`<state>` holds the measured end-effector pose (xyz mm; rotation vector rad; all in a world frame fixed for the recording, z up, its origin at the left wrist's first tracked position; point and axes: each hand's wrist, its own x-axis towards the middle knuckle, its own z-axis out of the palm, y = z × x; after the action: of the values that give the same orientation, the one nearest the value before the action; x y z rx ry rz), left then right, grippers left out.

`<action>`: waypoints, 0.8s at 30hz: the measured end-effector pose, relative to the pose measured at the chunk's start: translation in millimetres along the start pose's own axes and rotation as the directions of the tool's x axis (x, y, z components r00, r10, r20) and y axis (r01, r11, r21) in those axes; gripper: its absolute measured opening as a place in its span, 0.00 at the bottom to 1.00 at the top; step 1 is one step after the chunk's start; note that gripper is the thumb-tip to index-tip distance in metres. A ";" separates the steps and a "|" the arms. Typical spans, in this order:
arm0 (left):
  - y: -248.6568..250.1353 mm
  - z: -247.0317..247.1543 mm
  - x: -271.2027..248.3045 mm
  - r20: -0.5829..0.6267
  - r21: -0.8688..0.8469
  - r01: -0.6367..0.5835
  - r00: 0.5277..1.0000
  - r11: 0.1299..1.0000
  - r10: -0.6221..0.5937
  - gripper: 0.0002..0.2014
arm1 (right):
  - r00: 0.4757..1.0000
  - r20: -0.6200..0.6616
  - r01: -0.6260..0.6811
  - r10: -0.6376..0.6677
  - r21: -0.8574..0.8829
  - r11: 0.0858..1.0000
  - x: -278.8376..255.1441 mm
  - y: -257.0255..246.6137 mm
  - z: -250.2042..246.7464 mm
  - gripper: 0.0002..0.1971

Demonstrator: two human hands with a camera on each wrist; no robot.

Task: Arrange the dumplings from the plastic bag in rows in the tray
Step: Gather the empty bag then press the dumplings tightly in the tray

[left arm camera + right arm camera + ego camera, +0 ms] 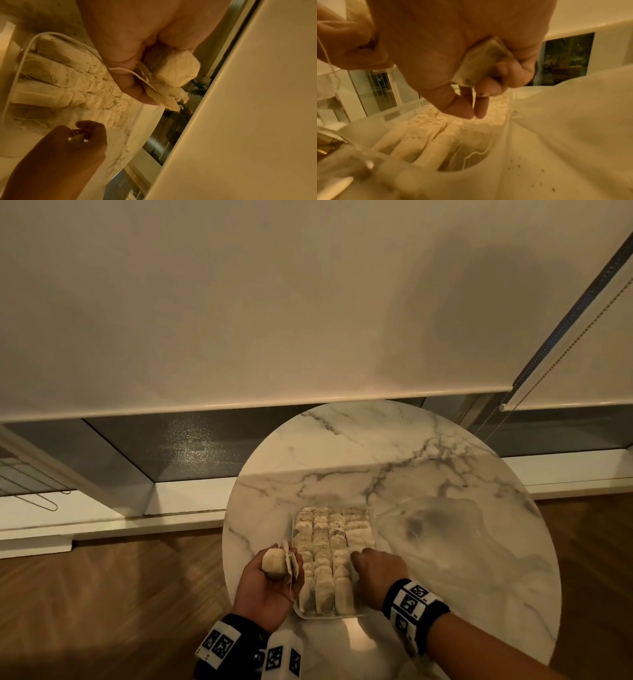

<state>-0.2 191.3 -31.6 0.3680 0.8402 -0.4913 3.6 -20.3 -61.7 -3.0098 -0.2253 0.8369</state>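
A clear tray on the round marble table holds pale dumplings packed in rows; they look like paper pouches with strings. The rows also show in the left wrist view and in the right wrist view. My left hand hovers at the tray's left side, palm up, gripping a small bundle of dumplings with loose strings. My right hand is over the tray's near right part. Its last fingers curl round one dumpling while two fingers point down at the rows.
The marble table stands close to a window with a lowered blind and a bead cord. A clear plastic bag seems to lie flat right of the tray. Wood floor lies left.
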 end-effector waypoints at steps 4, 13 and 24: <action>-10.4 10.2 -2.0 -0.003 0.056 -0.027 1.000 0.998 0.027 0.09 | 0.996 0.082 -0.036 0.023 0.153 0.988 -2.4 1.2 10.3 0.18; -40.8 27.8 2.8 -0.019 0.116 -0.007 1.000 0.993 0.009 0.10 | 0.992 0.049 -0.107 0.119 0.825 0.555 -18.1 37.1 11.5 0.12; -88.1 35.1 12.2 -0.041 0.203 -0.029 0.998 0.979 0.038 0.15 | 0.971 -0.197 0.131 0.131 0.908 0.397 -36.2 76.8 18.0 0.08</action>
<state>-20.0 97.8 -29.8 0.5814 0.8280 -0.5408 -26.0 -101.9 -62.2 -1.9596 0.2089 0.3466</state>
